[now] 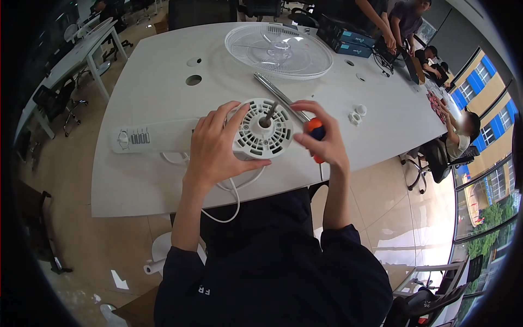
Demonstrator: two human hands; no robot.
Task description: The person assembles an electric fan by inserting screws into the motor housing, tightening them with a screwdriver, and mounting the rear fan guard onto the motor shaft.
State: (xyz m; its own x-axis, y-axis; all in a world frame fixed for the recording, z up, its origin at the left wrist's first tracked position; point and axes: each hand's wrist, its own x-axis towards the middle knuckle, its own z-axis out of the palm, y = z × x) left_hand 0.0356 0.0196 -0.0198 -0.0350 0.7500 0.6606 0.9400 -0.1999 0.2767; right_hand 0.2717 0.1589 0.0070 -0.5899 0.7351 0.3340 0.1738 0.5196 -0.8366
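Note:
My left hand (210,147) grips a white fan motor housing (253,144) from its left side, thumb below and fingers over the top. The slotted round face points up at me, with a metal shaft (271,111) standing out of its centre. To the left of the housing stretches a white fan body with a control panel (158,136), partly covered by that hand. A screwdriver (316,131) with an orange and dark blue handle lies in my right hand (331,143), its blade pointing down. The right thumb and forefinger are spread beside the housing's right edge.
A wire fan guard (234,57) with a clear piece inside lies at the back of the white table (147,73). Nearer are a metal tube (265,83) and small white plastic parts (357,115). A white cord (238,204) hangs over the front edge. Boxes (351,46) and people are beyond.

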